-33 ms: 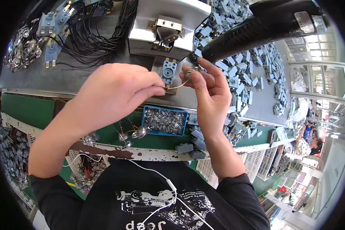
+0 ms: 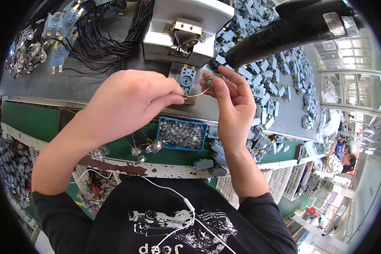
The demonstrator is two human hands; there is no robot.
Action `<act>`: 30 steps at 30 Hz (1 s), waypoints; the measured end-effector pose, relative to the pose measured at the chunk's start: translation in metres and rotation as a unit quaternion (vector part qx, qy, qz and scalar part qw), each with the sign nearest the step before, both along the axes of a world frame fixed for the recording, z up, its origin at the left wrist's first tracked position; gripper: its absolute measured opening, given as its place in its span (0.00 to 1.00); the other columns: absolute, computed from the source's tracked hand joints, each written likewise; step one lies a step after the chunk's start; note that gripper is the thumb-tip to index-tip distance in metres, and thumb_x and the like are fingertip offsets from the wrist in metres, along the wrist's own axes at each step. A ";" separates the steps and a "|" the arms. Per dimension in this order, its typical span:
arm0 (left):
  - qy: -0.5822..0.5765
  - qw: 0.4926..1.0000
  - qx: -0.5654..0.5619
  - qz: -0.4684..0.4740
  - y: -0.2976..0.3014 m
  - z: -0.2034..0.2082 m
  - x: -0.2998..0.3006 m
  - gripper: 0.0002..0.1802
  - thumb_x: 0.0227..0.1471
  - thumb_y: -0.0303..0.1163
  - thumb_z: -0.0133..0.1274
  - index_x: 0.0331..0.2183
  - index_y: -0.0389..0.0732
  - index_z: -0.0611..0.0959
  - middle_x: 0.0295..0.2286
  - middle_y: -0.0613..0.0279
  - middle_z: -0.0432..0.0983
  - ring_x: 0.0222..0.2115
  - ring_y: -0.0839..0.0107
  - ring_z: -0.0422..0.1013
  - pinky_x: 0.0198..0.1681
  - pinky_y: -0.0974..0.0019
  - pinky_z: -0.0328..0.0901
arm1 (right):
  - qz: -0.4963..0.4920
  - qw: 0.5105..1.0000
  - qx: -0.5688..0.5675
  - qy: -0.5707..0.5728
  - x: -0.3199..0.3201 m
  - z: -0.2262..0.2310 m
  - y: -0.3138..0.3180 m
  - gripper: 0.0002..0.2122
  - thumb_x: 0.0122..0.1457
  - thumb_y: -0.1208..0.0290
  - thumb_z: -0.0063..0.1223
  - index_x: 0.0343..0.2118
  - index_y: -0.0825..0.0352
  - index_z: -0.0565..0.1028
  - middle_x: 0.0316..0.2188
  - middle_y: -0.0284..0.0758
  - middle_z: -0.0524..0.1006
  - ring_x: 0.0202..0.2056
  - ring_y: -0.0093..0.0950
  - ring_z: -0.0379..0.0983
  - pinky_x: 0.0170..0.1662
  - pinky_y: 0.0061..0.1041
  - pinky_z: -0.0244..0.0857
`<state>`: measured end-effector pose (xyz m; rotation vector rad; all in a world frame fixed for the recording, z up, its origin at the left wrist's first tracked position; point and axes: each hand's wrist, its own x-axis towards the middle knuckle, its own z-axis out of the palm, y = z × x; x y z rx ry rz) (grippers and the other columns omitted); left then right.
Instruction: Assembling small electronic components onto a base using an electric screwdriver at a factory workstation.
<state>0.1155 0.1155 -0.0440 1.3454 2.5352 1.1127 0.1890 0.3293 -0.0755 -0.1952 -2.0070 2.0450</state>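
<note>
Between my hands runs a thin copper-coloured wire (image 2: pixel 202 92). The fingertips of my left hand (image 2: pixel 133 101) are pinched on its left end. My right hand (image 2: pixel 235 97) grips a small round metal disc (image 2: pixel 211 81) at the other end, between thumb and fingers, which partly cover it. Just behind the wire, a blue-grey switch block (image 2: pixel 187 78) with a round centre and brass tabs lies on a small metal plate, under the front of a white machine (image 2: pixel 156 41). Neither hand visibly grips the block.
A blue tray (image 2: pixel 182 147) of small metal parts stands near the front edge. Several metal discs on wires (image 2: pixel 154 146) lie left of it. Blue-grey blocks (image 2: pixel 275 80) are heaped right, under a thick black hose (image 2: pixel 275 40). Black cables (image 2: pixel 101 48) lie back left. Another person (image 2: pixel 340 163) is far right.
Both hands have shifted very slightly to the right, and their holds on the wire and the disc are the same.
</note>
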 end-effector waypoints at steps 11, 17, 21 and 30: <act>-0.144 0.976 0.158 -0.028 0.016 -0.027 0.006 0.05 0.54 0.26 0.61 0.35 0.37 0.86 0.26 0.58 0.80 0.26 0.62 0.77 0.31 0.62 0.70 | 0.039 0.960 -0.270 0.063 0.007 0.014 -0.020 0.13 0.74 0.68 0.44 0.53 0.73 0.72 0.41 0.42 0.82 0.40 0.33 0.81 0.50 0.33 0.75; 0.208 0.975 -0.064 -0.044 0.003 -0.015 0.001 0.06 0.46 0.30 0.59 0.32 0.45 0.82 0.25 0.67 0.73 0.30 0.68 0.74 0.33 0.64 0.68 | 0.245 0.953 0.065 -0.167 -0.012 0.034 0.028 0.10 0.70 0.71 0.52 0.48 0.72 0.79 0.34 0.34 0.81 0.36 0.20 0.77 0.42 0.22 0.73; 0.208 0.971 -0.083 -0.079 -0.004 -0.017 0.004 0.08 0.45 0.31 0.57 0.32 0.46 0.81 0.25 0.69 0.70 0.31 0.70 0.72 0.33 0.64 0.67 | 0.348 0.894 0.102 -0.264 -0.019 0.041 0.034 0.13 0.66 0.73 0.59 0.51 0.72 0.79 0.34 0.30 0.81 0.33 0.17 0.76 0.41 0.20 0.73; 0.188 0.979 -0.048 -0.064 0.005 -0.014 0.003 0.12 0.48 0.39 0.65 0.25 0.46 0.79 0.21 0.70 0.68 0.26 0.69 0.69 0.31 0.63 0.63 | 0.284 0.936 0.148 -0.145 0.015 0.021 0.032 0.19 0.61 0.78 0.64 0.55 0.71 0.77 0.36 0.31 0.82 0.35 0.18 0.75 0.42 0.21 0.71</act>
